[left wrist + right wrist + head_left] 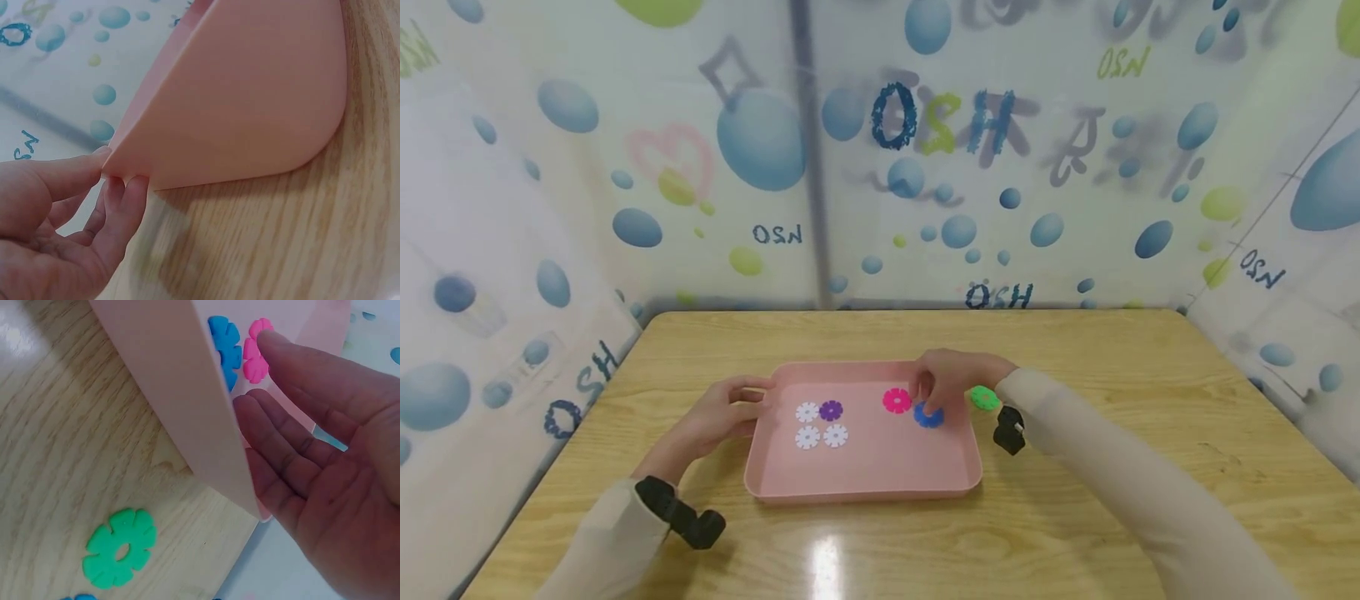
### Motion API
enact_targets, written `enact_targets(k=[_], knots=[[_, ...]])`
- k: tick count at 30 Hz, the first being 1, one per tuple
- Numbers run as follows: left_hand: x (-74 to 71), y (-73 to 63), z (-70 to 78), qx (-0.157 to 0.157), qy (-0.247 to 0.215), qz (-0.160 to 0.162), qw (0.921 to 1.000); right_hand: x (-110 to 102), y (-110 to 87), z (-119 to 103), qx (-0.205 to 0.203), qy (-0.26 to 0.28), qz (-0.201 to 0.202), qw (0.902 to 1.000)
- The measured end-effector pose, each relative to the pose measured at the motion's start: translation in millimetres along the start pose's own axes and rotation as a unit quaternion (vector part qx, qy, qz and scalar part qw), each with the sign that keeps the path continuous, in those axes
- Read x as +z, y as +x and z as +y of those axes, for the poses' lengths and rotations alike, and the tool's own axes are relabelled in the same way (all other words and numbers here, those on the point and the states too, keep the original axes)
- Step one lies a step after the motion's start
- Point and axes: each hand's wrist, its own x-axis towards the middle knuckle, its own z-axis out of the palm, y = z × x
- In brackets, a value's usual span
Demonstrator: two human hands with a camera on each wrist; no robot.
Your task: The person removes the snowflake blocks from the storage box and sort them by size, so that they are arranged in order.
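A shallow pink tray lies on the wooden table. My left hand pinches its left rim, thumb and fingers on either side of the edge in the left wrist view. Over the tray's right part is my right hand, thumb and fingers apart with nothing between them in the right wrist view. Just below its fingertips lies a blue flower-shaped disc. Beside that is a pink flower-shaped disc. A purple disc and three white discs sit in the tray's left half.
Outside the tray's right wall, a green flower-shaped disc lies on the table, with part of another blue disc at the right wrist view's bottom edge. A printed curtain stands behind the table.
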Motion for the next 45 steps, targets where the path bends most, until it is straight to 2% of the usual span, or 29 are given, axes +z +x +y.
enact_targets(k=[6,12,21,31,45], knots=[[-1.4,1.0,-2.6,0.004,-0.004,-0.001,1.0,0.7,5.8,-3.9,0.015,-0.053,-0.018,0.9984],[-0.9,1.6,-2.8,0.002,-0.009,-0.005,0.9999,5.8,8.0,-6.8,0.038,-0.054,-0.036,0.9972],[0.4,-0.5,3.7,0.0,-0.004,-0.005,1.0,7.1,14.2,-2.5,0.053,-0.073,-0.035,0.9953],[0.2,-1.0,3.7,-0.002,0.003,-0.009,1.0,9.8,14.5,0.0,0.039,-0.081,-0.022,0.9957],[0.4,0.1,2.9,-0.003,0.005,-0.004,1.0,11.0,7.7,-2.4,0.039,-0.071,0.01,0.9967]])
